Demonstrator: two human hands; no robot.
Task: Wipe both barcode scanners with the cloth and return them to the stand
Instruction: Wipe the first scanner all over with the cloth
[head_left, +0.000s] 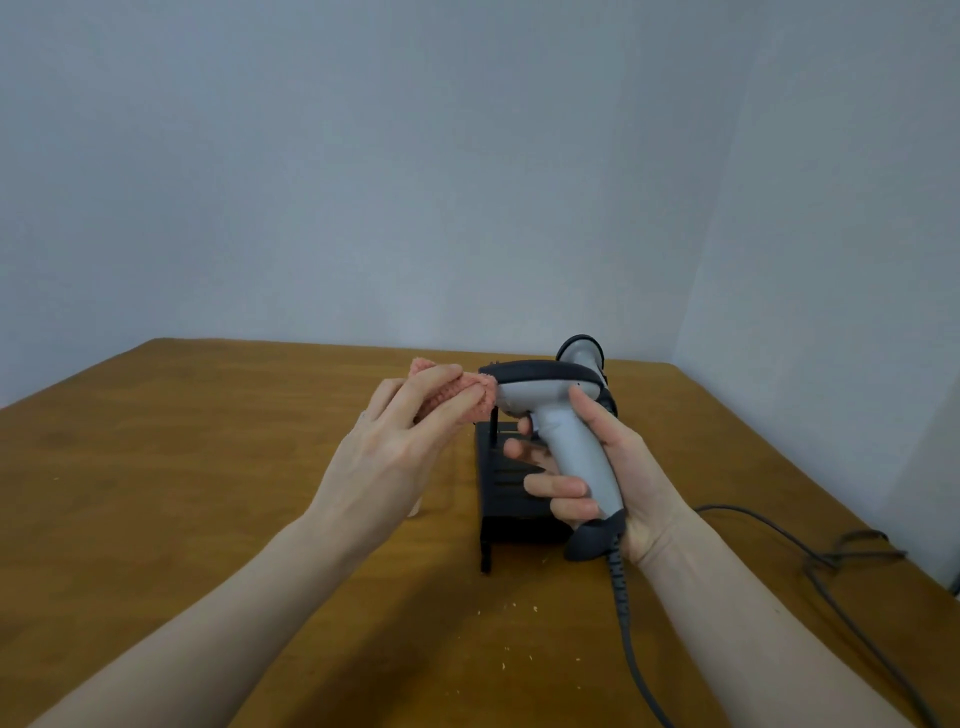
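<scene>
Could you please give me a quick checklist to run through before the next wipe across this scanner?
1. Right hand grips the scanner by its handle: ok.
2. Left hand pinches the cloth: ok.
3. Cloth touches the scanner's front end: ok.
4. Cable hangs free, not snagged on the stand: ok.
5. Second scanner sits behind, on the stand: cannot tell.
6. Front window clean: cannot tell.

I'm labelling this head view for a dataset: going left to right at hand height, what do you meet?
Left hand → pink cloth → held scanner → right hand → loose cable.
</scene>
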